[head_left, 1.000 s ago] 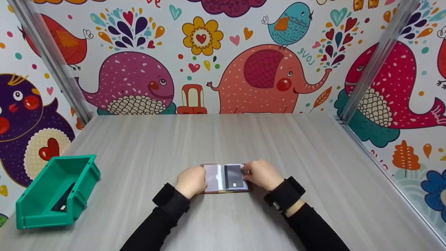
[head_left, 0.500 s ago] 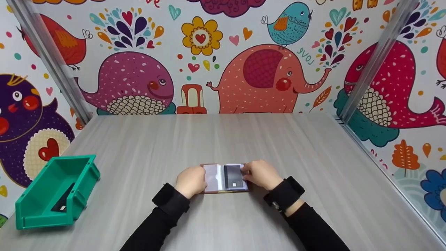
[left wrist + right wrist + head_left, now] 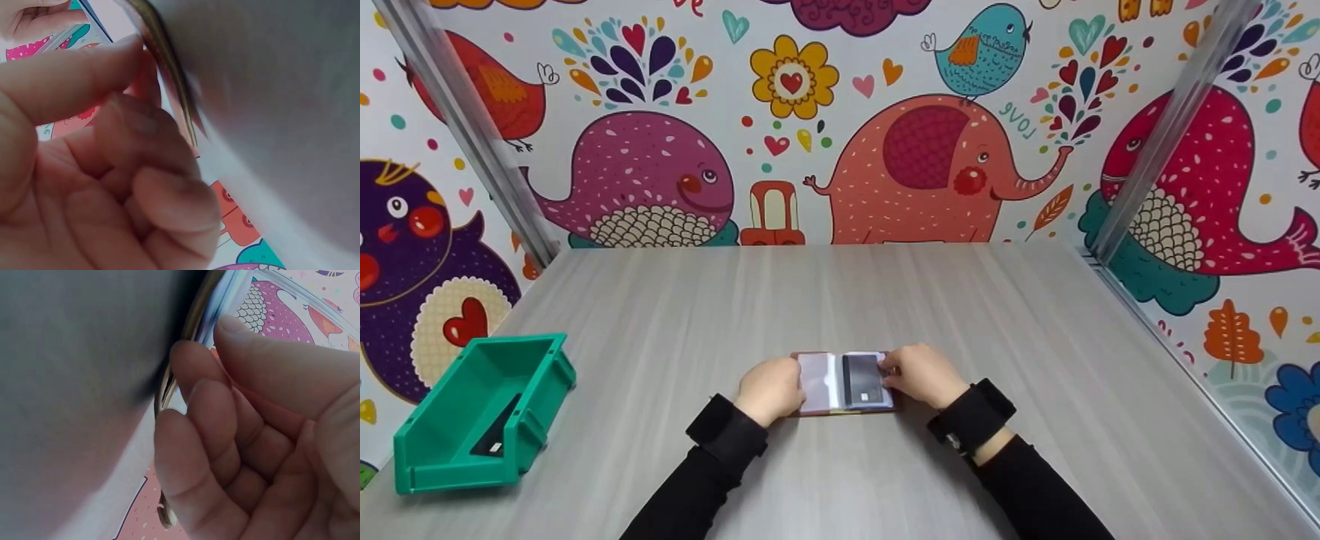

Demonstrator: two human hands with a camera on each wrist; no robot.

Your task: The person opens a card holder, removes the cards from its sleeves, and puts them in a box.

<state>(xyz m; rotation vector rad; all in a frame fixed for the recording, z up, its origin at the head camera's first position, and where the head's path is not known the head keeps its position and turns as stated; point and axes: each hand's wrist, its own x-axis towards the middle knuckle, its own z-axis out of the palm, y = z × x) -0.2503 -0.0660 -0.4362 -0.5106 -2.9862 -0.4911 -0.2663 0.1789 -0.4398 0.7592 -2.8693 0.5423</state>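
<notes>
1. Cartoon animals paraded right across the wall [image 3: 840, 139], and in front of it stretched the pale table [image 3: 840, 300].
2. Far left, a green bin [image 3: 457, 476] sat on the table, with a black, card-like piece [image 3: 496, 427] inside, near its right wall.
3. Next along came the left hand [image 3: 770, 390], thumb and finger pinching the left edge of a brown card holder [image 3: 834, 394], other fingers curled in!
4. Dead centre, between both hands, the card holder lay open, clear sleeves up, with a dark card [image 3: 862, 380] on its right side.
5. Over on the right, the right hand [image 3: 928, 375] pinched the card holder's right edge, just beside the dark card; whether cover, sleeves or both were caught, I couldn't tell.
</notes>
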